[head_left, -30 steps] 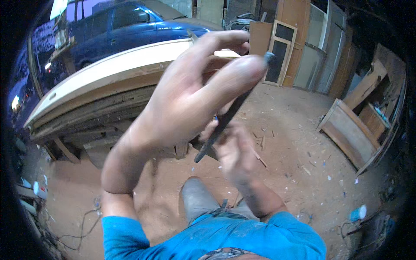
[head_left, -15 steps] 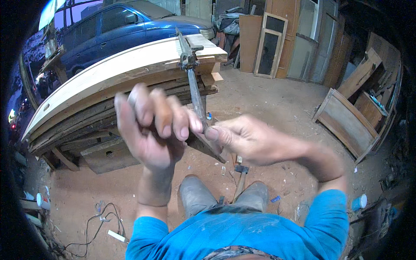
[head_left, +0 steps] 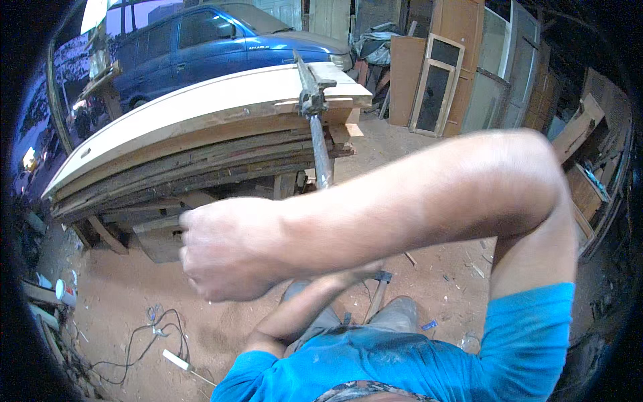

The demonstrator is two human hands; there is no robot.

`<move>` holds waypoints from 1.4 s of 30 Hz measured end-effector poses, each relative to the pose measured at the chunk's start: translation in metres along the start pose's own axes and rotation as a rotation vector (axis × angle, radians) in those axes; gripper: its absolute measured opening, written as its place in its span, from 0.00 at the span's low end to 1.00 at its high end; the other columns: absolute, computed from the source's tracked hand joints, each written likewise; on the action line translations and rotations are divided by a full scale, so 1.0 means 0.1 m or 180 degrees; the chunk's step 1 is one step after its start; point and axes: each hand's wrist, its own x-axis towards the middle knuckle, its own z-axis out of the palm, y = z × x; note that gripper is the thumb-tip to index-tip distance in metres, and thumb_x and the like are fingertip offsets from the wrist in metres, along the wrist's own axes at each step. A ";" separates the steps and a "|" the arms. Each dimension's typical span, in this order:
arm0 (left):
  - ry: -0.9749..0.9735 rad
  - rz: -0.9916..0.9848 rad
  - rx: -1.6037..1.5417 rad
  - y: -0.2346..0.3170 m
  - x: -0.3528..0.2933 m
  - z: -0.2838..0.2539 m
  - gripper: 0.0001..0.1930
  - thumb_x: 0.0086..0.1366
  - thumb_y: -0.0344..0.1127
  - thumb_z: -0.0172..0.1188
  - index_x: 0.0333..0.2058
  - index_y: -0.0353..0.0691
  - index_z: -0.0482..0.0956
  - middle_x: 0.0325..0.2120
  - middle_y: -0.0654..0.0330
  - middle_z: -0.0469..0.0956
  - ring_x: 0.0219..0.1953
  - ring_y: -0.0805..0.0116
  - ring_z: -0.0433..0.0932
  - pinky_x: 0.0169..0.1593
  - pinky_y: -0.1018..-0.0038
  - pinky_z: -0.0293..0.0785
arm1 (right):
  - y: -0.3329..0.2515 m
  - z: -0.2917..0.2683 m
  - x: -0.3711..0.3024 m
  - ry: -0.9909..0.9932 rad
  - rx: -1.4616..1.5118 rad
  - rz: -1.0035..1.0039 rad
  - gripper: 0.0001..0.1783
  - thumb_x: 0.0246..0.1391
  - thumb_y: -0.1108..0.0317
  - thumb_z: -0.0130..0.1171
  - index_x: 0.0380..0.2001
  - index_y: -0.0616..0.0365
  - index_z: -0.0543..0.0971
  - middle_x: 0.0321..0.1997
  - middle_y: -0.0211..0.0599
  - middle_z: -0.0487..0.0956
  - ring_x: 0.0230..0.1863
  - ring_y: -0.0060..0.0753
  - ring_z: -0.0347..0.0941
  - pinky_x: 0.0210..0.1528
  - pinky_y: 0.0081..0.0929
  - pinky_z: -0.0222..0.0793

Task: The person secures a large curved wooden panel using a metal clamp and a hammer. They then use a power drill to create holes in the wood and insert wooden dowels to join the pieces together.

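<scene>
My right arm crosses in front of me, and my right hand point(head_left: 231, 248) is a closed fist left of the clamp. Its palm side is hidden, so whether anything is inside cannot be made out. Below that forearm is my left hand point(head_left: 358, 271), its fingers mostly covered and blurred. A metal bar clamp point(head_left: 313, 100) grips the edge of a pale wooden panel point(head_left: 221, 90). The clamp's bar slopes toward me, and my right forearm hides its near end. A hammer point(head_left: 380, 285) shows between my legs, head away from me.
Beneath the panel lies a stack of rough boards point(head_left: 194, 157). Beyond it stands a blue van point(head_left: 201, 40). Door panels and a framed window point(head_left: 435, 87) lean at the back right. A tangled cable point(head_left: 157, 331) and a white bucket point(head_left: 65, 293) are at lower left.
My right hand has swung left across my body and closed into a fist. My left hand has dropped from beside the clamp bar to below my right forearm. The view has shifted slightly.
</scene>
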 end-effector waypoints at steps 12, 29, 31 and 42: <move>0.0536 0.1335 0.4611 -0.16 1.68 -2.05 0.25 0.65 0.37 0.68 0.59 0.39 0.77 0.47 0.55 0.79 0.54 0.52 0.76 0.60 0.58 0.71 | 0.69 1.95 -2.12 0.3071 -0.0312 0.4055 0.16 0.59 0.65 0.68 0.49 0.59 0.82 0.45 0.41 0.80 0.46 0.37 0.79 0.46 0.36 0.78; 0.0249 0.1627 0.4491 -0.56 1.89 -2.27 0.19 0.57 0.31 0.69 0.49 0.45 0.83 0.41 0.61 0.76 0.44 0.58 0.74 0.52 0.59 0.69 | 1.00 2.93 -2.09 0.1532 -0.1123 0.3217 0.10 0.57 0.67 0.62 0.40 0.58 0.77 0.37 0.39 0.71 0.42 0.42 0.71 0.50 0.41 0.69; 0.0403 0.1610 0.4506 -0.56 1.90 -2.28 0.21 0.54 0.30 0.71 0.49 0.48 0.84 0.41 0.61 0.75 0.45 0.57 0.73 0.51 0.59 0.70 | 0.94 2.99 -2.05 0.1538 -0.0736 0.3517 0.12 0.57 0.65 0.66 0.41 0.58 0.77 0.37 0.39 0.71 0.41 0.41 0.71 0.46 0.39 0.69; 0.0683 0.1533 0.4278 -0.70 1.87 -2.27 0.16 0.55 0.30 0.68 0.44 0.43 0.83 0.40 0.58 0.76 0.45 0.53 0.72 0.51 0.59 0.69 | 0.26 2.68 -1.69 0.2458 0.0350 0.3677 0.20 0.54 0.63 0.72 0.46 0.60 0.80 0.43 0.39 0.75 0.45 0.42 0.74 0.47 0.37 0.72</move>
